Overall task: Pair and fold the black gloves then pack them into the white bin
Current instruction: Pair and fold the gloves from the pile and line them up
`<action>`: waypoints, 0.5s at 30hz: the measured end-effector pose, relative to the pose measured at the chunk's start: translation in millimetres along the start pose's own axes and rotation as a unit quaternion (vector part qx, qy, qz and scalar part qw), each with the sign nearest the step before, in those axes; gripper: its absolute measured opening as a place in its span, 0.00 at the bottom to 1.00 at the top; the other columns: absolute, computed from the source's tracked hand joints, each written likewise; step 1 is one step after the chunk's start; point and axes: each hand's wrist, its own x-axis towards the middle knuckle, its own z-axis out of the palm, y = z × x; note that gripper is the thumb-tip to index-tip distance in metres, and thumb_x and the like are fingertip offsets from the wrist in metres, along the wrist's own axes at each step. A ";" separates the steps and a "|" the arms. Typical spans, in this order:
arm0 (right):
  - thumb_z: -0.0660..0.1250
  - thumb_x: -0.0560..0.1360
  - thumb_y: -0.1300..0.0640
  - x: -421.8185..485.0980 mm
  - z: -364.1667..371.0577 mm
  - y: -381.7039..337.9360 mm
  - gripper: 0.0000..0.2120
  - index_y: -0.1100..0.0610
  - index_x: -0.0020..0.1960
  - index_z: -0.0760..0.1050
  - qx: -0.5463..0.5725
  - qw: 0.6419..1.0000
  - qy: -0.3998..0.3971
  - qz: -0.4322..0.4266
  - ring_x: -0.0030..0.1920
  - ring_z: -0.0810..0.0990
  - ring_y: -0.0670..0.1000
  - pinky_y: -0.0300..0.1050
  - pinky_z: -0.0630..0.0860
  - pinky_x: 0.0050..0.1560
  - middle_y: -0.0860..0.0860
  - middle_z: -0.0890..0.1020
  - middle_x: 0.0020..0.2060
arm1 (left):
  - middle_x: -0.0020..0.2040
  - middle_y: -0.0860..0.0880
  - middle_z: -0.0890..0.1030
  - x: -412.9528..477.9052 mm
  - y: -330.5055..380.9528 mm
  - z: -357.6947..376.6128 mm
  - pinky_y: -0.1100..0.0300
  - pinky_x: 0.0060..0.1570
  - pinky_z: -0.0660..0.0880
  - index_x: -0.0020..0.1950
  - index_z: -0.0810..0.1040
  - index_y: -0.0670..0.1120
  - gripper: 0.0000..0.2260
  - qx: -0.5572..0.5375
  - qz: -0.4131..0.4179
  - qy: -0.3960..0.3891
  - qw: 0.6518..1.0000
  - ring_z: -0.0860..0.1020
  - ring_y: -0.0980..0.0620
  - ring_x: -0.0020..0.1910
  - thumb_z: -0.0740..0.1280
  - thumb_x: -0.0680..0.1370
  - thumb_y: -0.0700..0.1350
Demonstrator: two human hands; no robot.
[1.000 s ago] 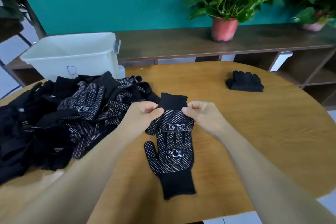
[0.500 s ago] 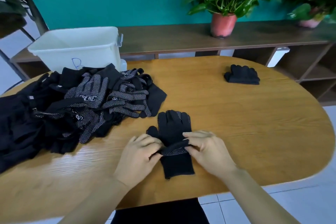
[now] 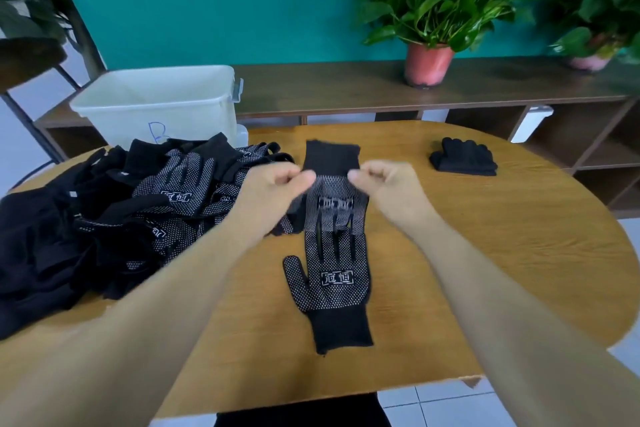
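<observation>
A black glove with white grip dots [image 3: 336, 284] lies flat on the wooden table [image 3: 485, 270], cuff toward me and fingers pointing away. A second dotted glove [image 3: 334, 199] sits beyond it with its cuff pointing away, and its fingers overlap the first glove's fingers. My left hand [image 3: 277, 191] pinches this second glove's left edge just below the cuff. My right hand [image 3: 384, 189] pinches its right edge. The white bin [image 3: 156, 97] stands at the back left.
A big pile of loose black gloves [image 3: 138, 211] covers the table's left side, in front of the bin. One folded black pair [image 3: 464, 158] lies at the far right. Behind the table a dark shelf [image 3: 346, 87] carries potted plants [image 3: 429, 62].
Half a second ago both hands pressed on a folded glove near the table's front edge. Now they are farther out, pinching a dotted glove laid fingertip to fingertip with another.
</observation>
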 end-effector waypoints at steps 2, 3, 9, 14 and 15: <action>0.67 0.79 0.57 25.4 -4.3 -12.5 0.17 0.68 0.38 0.73 0.023 1.000 0.016 -0.003 0.31 0.66 0.48 0.40 0.64 0.34 0.55 0.70 0.31 | 0.45 0.43 0.83 22.9 12.5 -6.5 0.59 0.46 0.71 0.44 0.82 0.43 0.12 -0.017 -0.013 0.004 1.000 0.77 0.53 0.42 0.68 0.79 0.52; 0.67 0.79 0.56 36.6 -5.2 -14.6 0.17 0.70 0.40 0.73 0.030 0.999 0.018 0.001 0.33 0.67 0.49 0.42 0.66 0.36 0.56 0.72 0.32 | 0.45 0.45 0.84 32.6 14.8 -7.6 0.57 0.49 0.71 0.45 0.83 0.45 0.12 -0.021 -0.018 0.003 1.000 0.78 0.53 0.44 0.68 0.79 0.52; 0.67 0.79 0.54 70.3 3.0 3.3 0.17 0.69 0.42 0.76 0.006 0.999 0.000 0.053 0.36 0.71 0.51 0.45 0.72 0.43 0.55 0.76 0.35 | 0.47 0.45 0.84 60.0 2.1 -3.4 0.46 0.59 0.74 0.43 0.83 0.47 0.12 0.002 -0.047 -0.026 0.999 0.82 0.47 0.50 0.67 0.79 0.53; 0.67 0.79 0.54 77.8 6.8 10.4 0.17 0.70 0.43 0.76 0.015 0.998 0.005 0.065 0.37 0.72 0.51 0.47 0.74 0.45 0.56 0.77 0.35 | 0.44 0.49 0.85 68.1 0.1 1.4 0.63 0.47 0.74 0.41 0.82 0.47 0.11 0.005 -0.046 -0.021 0.999 0.81 0.52 0.43 0.67 0.80 0.50; 0.67 0.79 0.55 77.0 6.5 10.2 0.17 0.70 0.43 0.76 0.020 0.998 0.006 0.062 0.37 0.71 0.50 0.46 0.73 0.44 0.56 0.76 0.35 | 0.42 0.50 0.84 68.4 0.1 1.5 0.68 0.42 0.73 0.41 0.82 0.47 0.10 0.006 -0.043 -0.017 0.999 0.79 0.56 0.40 0.67 0.80 0.50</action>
